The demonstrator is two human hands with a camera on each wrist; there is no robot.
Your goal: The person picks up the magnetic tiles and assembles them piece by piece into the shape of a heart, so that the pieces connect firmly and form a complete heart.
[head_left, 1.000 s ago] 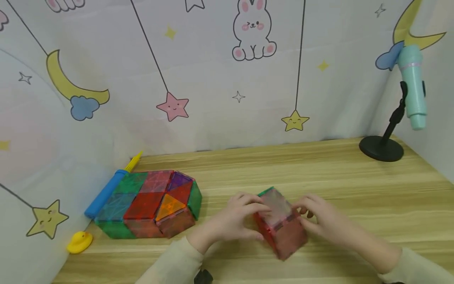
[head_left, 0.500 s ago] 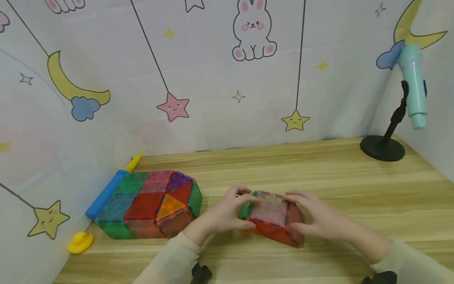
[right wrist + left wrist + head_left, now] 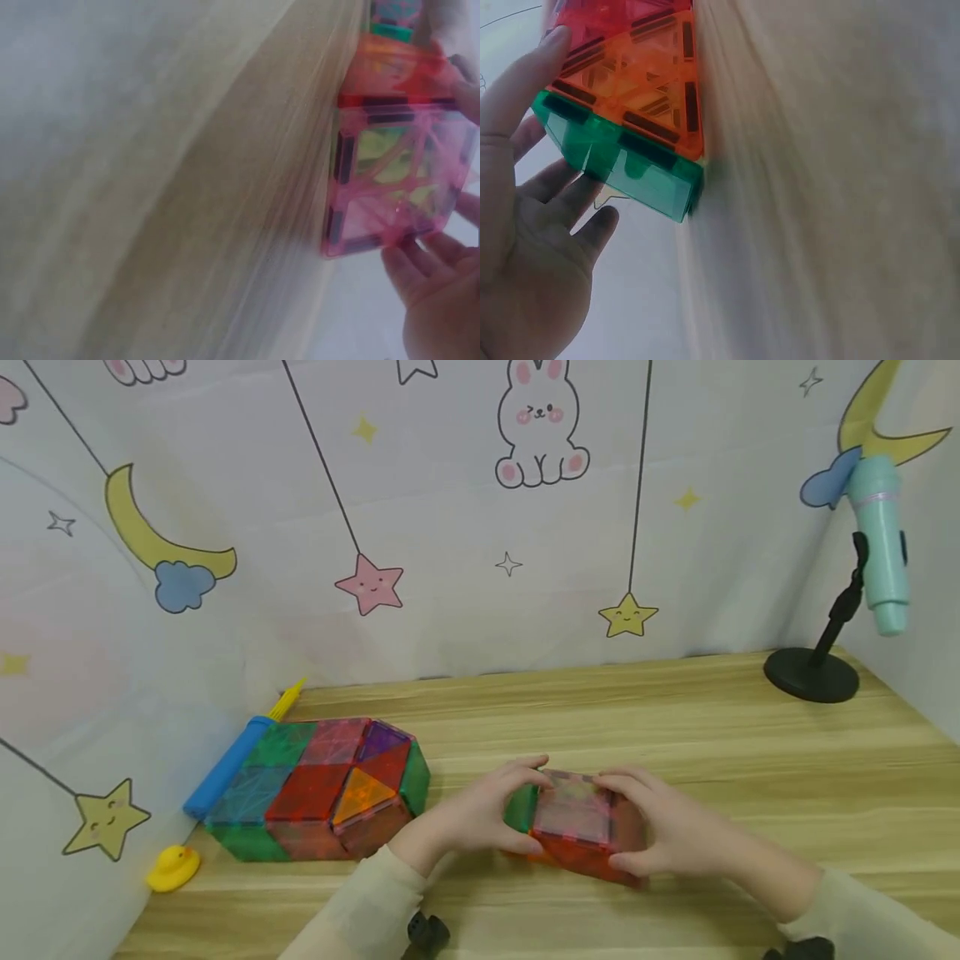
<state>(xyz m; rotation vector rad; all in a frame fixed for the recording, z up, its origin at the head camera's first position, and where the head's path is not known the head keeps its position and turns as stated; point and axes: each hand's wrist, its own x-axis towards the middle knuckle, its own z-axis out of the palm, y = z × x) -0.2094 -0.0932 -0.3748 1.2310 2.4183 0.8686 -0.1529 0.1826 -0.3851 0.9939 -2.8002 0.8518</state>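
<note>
Between my hands in the head view is a small box of see-through magnetic tiles (image 3: 573,812), its top pink. My left hand (image 3: 483,812) grips its left end, thumb at the front and fingers at the back. From the other side my right hand (image 3: 666,825) holds the right end the same way. Up close in the left wrist view are a green tile (image 3: 622,159) at the end and orange triangular tiles (image 3: 634,82) on the front. The right wrist view has a pink square tile (image 3: 397,180) forming the right end, its lower edge right at the tabletop.
A larger block of magnetic tiles (image 3: 303,793) lies at the left. Behind it is a blue tube with a yellow tip (image 3: 228,768). A yellow toy duck (image 3: 174,868) sits at the left edge. A mint microphone (image 3: 879,543) stands on a black stand (image 3: 812,675) at the back right.
The tile box was tilted, one corner toward me, a second ago; it has been turned so its long side faces me and lowered. Both hands shifted round to its ends. Little differs from half a second ago.
</note>
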